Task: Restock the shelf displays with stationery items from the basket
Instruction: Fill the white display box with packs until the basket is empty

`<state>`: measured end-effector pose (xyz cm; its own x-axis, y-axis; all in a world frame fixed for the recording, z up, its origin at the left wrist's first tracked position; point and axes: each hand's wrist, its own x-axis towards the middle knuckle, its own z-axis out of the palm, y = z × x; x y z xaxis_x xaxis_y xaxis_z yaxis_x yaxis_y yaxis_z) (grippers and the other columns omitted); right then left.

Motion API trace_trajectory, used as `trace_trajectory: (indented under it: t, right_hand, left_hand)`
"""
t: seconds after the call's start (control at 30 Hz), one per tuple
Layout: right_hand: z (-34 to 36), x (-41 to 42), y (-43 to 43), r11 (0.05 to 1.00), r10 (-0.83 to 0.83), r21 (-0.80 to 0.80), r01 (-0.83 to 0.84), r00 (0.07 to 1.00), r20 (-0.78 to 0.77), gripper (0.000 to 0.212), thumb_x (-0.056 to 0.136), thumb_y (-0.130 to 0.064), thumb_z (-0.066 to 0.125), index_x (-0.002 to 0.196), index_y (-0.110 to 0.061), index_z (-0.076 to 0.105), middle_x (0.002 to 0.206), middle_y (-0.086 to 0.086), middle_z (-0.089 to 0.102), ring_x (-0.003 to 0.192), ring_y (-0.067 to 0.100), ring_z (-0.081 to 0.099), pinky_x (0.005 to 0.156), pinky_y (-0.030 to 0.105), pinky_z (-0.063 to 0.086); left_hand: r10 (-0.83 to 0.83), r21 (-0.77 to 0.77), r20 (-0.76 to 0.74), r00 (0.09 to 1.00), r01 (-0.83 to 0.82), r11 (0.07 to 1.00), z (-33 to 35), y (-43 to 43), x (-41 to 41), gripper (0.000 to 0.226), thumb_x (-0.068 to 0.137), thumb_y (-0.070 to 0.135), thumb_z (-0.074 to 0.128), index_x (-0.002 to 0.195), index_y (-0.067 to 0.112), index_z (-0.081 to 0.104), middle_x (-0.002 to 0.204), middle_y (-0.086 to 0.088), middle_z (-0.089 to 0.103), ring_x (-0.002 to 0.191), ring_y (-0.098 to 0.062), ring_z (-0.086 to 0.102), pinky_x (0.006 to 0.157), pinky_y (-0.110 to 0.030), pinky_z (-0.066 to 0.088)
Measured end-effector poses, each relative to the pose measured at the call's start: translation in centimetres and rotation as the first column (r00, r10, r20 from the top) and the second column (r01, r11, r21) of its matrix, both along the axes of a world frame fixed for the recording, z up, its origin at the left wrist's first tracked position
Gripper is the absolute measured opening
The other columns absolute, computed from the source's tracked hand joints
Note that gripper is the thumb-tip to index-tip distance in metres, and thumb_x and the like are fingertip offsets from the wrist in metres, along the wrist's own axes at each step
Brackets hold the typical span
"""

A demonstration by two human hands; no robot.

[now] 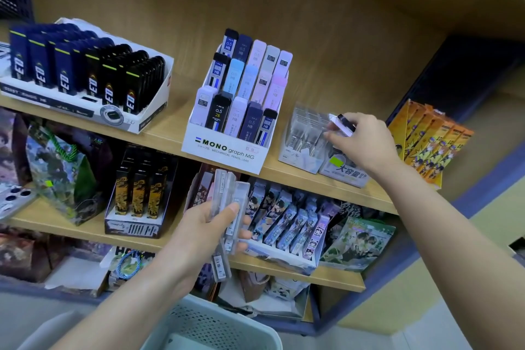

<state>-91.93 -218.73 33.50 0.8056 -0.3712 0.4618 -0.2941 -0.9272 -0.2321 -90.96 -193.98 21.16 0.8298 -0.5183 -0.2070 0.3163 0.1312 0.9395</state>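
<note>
R hand [362, 140] is up at the top shelf [174, 122], fingers [336, 139] pinching a small lilac lead case [342, 123] w/ a black cap. It's tilted, right over the clear display box [305, 139]; touching the box's top edge or just above it, can't tell which. That box sits btw the white MONO box [227, 150], full of pastel & dark cases, and a row of orange packs [431, 145] leaning at the far right. L hand [207, 226] is lower, in front of the 2nd shelf. Its fingers are curled round a fanned bunch of clear cases [231, 202], thumb pressed across the front one; a couple stick out below the palm. Far left on the top shelf is a wide box of navy & black cases [85, 65]. A pale perforated basket [204, 324] is at the bottom edge, under the L forearm, its contents mostly out of view. Lower shelves are packed w/ printed cartoon packs, too blurred to read.
</note>
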Motion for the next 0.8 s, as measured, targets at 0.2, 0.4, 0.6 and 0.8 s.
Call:
trace_trajectory:
  t: [0.2, 0.4, 0.6, 0.8]
  right_hand:
    - [-1.0, -1.0, 1.6, 1.000, -0.021, 0.023, 0.015, 0.960, 0.278, 0.013, 0.091, -0.026, 0.060, 0.093, -0.015, 0.065, 0.087, 0.003, 0.062, 0.070, 0.016, 0.052, 0.056, 0.027, 0.035]
    - [-6.6, -5.6, 9.6, 0.824, 0.148, 0.523, -0.217, 0.974, 0.171, 0.021, 0.090, -0.029, 0.062, 0.081, -0.010, 0.057, 0.065, 0.002, 0.050, 0.048, 0.005, 0.036, 0.046, 0.015, 0.033]
    - [-11.8, -7.1, 14.4, 0.633, 0.258, 0.763, -0.133, 0.965, -0.046, 0.022, 0.077, -0.035, 0.076, 0.071, -0.025, 0.057, 0.050, -0.021, 0.052, 0.047, -0.003, 0.045, 0.049, 0.007, 0.032]
    - [-12.1, -6.6, 15.2, 0.624, 0.245, 0.773, -0.113, 0.968, -0.057, 0.020, 0.078, -0.026, 0.076, 0.074, -0.027, 0.057, 0.080, -0.001, 0.065, 0.063, 0.004, 0.053, 0.058, 0.011, 0.041]
  left_hand:
    - [0.040, -0.039, -0.018, 0.999, -0.041, 0.998, -0.1, -0.2, 0.2, 0.025, 0.096, 0.025, 0.049, 0.101, 0.006, 0.065, 0.079, -0.010, 0.074, 0.067, -0.019, 0.071, 0.056, -0.024, 0.056]
    - [0.138, -0.079, -0.103, 0.985, -0.146, 0.986, -0.9, -0.4, 0.1, 0.029, 0.098, 0.029, 0.047, 0.106, 0.007, 0.064, 0.081, -0.009, 0.075, 0.074, -0.019, 0.071, 0.066, -0.034, 0.054]
    - [0.259, -0.122, -0.167, 0.951, -0.281, 0.952, -0.7, -0.6, -0.2, 0.026, 0.099, 0.026, 0.047, 0.107, 0.007, 0.063, 0.096, -0.014, 0.071, 0.080, -0.024, 0.068, 0.060, -0.035, 0.057]
    - [0.279, -0.151, -0.192, 0.941, -0.310, 0.939, -0.3, -0.4, -0.3, 0.025, 0.100, 0.025, 0.046, 0.111, 0.009, 0.060, 0.104, -0.015, 0.069, 0.086, -0.026, 0.067, 0.053, -0.034, 0.059]
